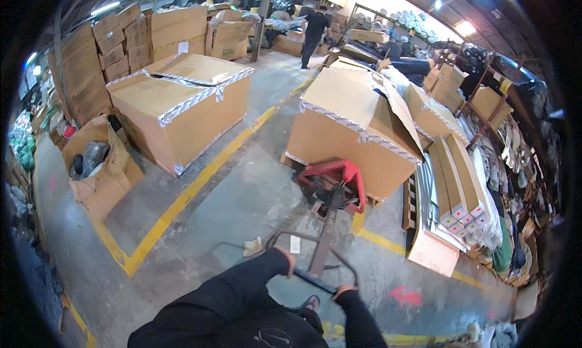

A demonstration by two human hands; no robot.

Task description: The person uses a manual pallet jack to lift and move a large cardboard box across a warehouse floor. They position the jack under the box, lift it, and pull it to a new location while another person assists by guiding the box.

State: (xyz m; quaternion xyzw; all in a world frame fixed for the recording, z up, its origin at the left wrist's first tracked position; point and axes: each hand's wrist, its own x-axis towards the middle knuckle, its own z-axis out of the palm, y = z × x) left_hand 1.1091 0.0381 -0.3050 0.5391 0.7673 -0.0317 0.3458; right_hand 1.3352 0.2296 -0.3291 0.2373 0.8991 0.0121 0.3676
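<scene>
My left hand (286,261) is wrapped round one end of the handle bar of a pallet jack (326,230). Round the bar's other end closes my right hand (345,289). The dark shaft leads forward from the bar to the jack's red frame (357,181), which stands against a large brown carton (345,130). That carton rests on a wooden pallet (376,200); its edges carry printed tape and its top flaps are partly raised. The forks are hidden beneath it. Both my sleeves are black.
Another big taped carton (200,114) stands left of the yellow floor line (200,187), beside a torn open box (115,181). Long narrow boxes (451,178) lie to the right. A person (314,33) in dark clothes is up the aisle. Paper scraps (253,246) lie near the handle.
</scene>
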